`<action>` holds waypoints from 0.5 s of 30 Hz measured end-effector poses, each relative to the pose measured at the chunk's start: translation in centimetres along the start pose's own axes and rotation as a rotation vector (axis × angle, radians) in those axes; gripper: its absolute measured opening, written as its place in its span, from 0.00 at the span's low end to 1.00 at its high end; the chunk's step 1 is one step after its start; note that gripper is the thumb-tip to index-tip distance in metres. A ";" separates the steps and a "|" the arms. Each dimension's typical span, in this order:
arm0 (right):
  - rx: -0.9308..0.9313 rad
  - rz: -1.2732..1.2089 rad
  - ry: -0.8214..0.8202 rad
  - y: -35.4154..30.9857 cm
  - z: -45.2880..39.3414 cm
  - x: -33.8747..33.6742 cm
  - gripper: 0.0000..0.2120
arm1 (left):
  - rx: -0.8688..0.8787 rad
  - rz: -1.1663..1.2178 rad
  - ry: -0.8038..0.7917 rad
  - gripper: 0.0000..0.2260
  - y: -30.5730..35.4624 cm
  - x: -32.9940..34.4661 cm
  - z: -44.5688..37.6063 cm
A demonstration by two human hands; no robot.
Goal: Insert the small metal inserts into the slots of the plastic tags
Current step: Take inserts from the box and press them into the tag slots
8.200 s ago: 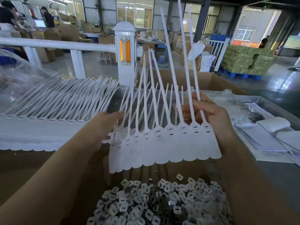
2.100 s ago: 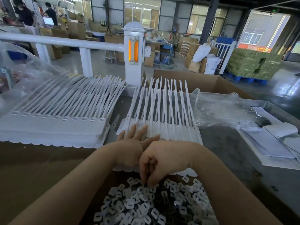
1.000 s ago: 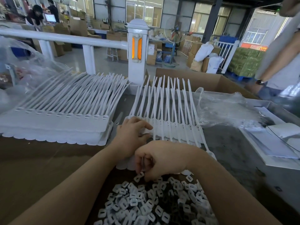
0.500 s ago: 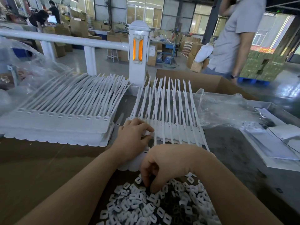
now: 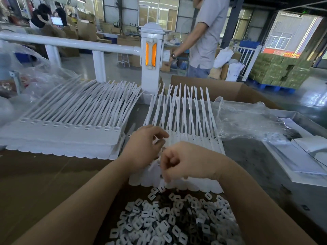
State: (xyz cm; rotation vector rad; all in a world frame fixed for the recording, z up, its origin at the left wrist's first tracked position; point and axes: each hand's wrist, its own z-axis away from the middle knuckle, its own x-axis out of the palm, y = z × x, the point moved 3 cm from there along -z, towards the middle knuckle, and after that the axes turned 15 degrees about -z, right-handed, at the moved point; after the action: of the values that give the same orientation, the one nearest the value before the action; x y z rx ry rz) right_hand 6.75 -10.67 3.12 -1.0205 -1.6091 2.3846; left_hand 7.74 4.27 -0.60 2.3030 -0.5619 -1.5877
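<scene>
The tags (image 5: pixel 184 138) lie flat mid-table, slots mostly hidden by hands – how many are filled I cannot tell; the left hand (image 5: pixel 143 147) presses down on them, fingers curled, the right hand (image 5: pixel 184 161) is pinched shut, probably on an insert, unseen; a heap of inserts (image 5: pixel 169 220) remains – plenty left, and a stack (image 5: pixel 62 137) sits leftward

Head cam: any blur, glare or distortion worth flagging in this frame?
Head view: wide-angle bowing bends the white railing and stretches the frame edges; the bright doorway at far right is blown out, and the wet-looking floor beside it carries glare; the left hand and right hand are slightly motion-soft, so any insert in their fingers is unreadable; the insert pile is sharp.
</scene>
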 end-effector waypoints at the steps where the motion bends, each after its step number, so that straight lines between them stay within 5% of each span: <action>1: -0.011 -0.036 0.112 0.3 -0.1 -0.5 0.05 | -0.031 0.093 -0.020 0.07 0.1 -0.5 -0.1; 6: -0.070 -0.155 0.506 1.7 -0.5 -1.9 0.05 | -0.231 0.451 -0.291 0.04 0.0 -1.5 -0.1; 10: -0.132 -0.142 0.559 2.2 -0.6 -1.9 0.07 | -0.318 0.686 -0.475 0.06 -0.2 -1.4 0.2; 15: -0.177 -0.074 0.556 2.1 -0.6 -1.7 0.09 | -0.335 0.673 -0.481 0.07 -0.5 -1.4 0.2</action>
State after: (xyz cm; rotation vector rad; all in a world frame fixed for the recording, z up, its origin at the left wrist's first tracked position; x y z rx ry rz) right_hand 9.00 -11.80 2.00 -1.4590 -1.6109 1.7117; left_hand 7.22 5.33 0.31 1.2833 -0.9646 -1.6937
